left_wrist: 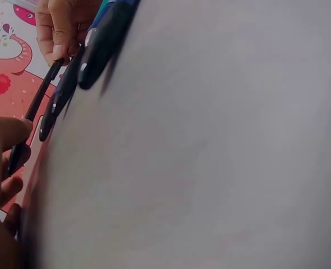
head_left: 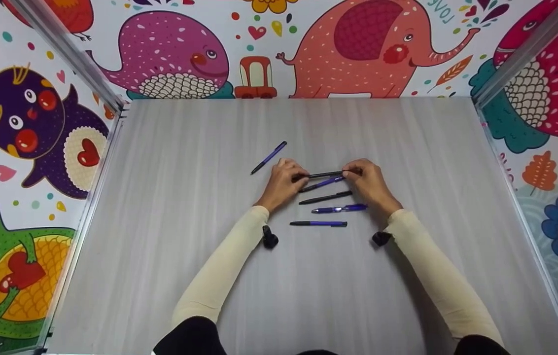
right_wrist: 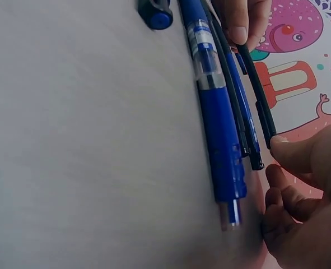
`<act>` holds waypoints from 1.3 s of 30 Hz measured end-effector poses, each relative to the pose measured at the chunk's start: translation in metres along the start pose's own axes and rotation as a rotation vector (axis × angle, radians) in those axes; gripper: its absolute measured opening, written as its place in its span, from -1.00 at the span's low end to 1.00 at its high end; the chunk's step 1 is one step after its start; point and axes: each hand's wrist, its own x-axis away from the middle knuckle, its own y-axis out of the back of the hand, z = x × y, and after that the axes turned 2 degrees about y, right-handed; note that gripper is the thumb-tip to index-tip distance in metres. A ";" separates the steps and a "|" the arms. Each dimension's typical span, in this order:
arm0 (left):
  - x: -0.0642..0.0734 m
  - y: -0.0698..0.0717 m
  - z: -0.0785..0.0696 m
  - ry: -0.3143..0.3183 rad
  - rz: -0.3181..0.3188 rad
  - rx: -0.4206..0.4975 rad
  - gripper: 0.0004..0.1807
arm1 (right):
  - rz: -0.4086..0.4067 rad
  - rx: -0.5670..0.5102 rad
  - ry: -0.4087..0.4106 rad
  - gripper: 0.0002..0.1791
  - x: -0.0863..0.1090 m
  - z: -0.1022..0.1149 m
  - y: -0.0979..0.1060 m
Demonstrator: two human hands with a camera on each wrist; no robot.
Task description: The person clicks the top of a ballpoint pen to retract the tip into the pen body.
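Note:
Both hands pinch a slim black pen [head_left: 325, 174], one at each end. My left hand [head_left: 286, 180] has its thumb and fingers on the left end. At the clip end, my right hand [head_left: 370, 185] grips it between thumb and fingertips, seen closely in the right wrist view on the black pen [right_wrist: 260, 92]. Just below it lies a blue-and-black pen [head_left: 322, 184], then another black pen [head_left: 326, 198]. Nearer the body are a thicker blue pen with a clear section [head_left: 340, 209] and a blue pen with a black tip end [head_left: 317, 224].
Another blue-and-black pen [head_left: 268, 158] lies slanted beyond the left hand. The grey tabletop [head_left: 185, 172] is bordered by metal frame posts [head_left: 69, 49] and printed cartoon walls [head_left: 259, 44]. A small black device [head_left: 269, 237] sits at the left wrist, a similar one [head_left: 381, 239] at the right.

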 end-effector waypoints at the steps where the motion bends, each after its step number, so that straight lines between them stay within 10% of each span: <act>1: -0.001 -0.001 0.000 0.004 -0.001 -0.001 -0.84 | 0.003 0.003 -0.006 -0.88 -0.001 0.000 0.000; 27: -0.007 -0.003 0.002 0.045 0.020 -0.076 -0.82 | -0.041 0.049 -0.020 -0.89 -0.014 0.002 -0.004; 39: 0.004 0.008 0.009 0.012 -0.081 0.063 -0.84 | -0.062 -0.008 -0.064 -0.81 -0.015 0.020 -0.009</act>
